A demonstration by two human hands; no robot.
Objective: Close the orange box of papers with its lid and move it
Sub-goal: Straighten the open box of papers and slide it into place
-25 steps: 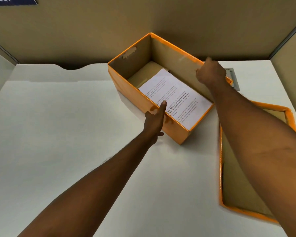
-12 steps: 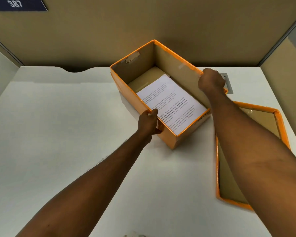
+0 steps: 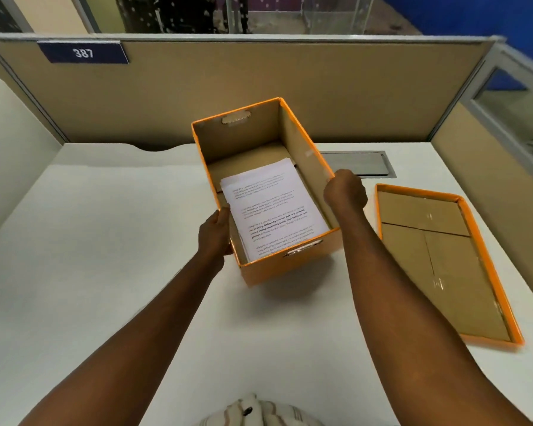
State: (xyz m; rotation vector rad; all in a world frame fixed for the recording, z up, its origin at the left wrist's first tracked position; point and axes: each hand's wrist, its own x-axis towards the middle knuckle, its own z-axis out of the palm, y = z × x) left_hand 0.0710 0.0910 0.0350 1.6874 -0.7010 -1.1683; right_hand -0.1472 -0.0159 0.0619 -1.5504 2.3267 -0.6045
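Observation:
The orange box (image 3: 277,269) stands open in the middle of the white desk, its long axis running away from me. A stack of printed papers (image 3: 271,207) lies inside it. My left hand (image 3: 214,233) grips the box's left wall near the front corner. My right hand (image 3: 345,192) is closed over the rim of the right wall. The orange lid (image 3: 486,256) lies upside down on the desk to the right of the box, its brown inside facing up, apart from both hands.
A tan partition (image 3: 259,87) with a blue "387" plate (image 3: 83,52) closes the back of the desk (image 3: 90,241). A grey cable hatch (image 3: 357,164) sits behind the box. Side partitions stand left and right. A striped cloth (image 3: 259,413) shows at the bottom edge.
The box has turned from a diagonal to nearly straight and come nearer to me, with both hands on its walls. My view has tilted up, showing the partition's top.

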